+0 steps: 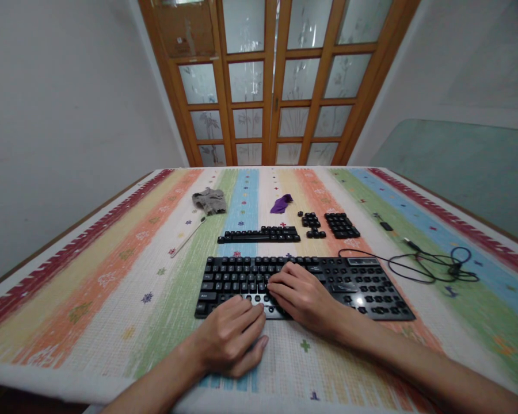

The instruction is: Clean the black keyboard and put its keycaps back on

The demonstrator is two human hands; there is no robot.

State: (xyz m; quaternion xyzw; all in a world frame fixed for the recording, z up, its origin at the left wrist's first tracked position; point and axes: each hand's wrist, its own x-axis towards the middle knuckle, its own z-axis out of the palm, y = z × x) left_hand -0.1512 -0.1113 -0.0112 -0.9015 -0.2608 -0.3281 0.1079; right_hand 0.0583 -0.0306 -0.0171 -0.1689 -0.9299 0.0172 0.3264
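Note:
A black keyboard lies in front of me. Keycaps cover its left and upper part; bare switches show on its right section and along the front rows. My left hand rests at the keyboard's front edge, fingers loosely bent, thumb apart, nothing visible in it. Over the middle keys is my right hand, its fingers bent and pressed together with the tips down at the keys. Its thumb and whatever may be between the fingertips are hidden. Behind the keyboard sit loose black keycaps in rows.
More keycaps form a number-pad block and a smaller cluster. A grey cloth, a purple cloth, a thin white stick, a small black piece and a coiled cable lie on the striped tablecloth.

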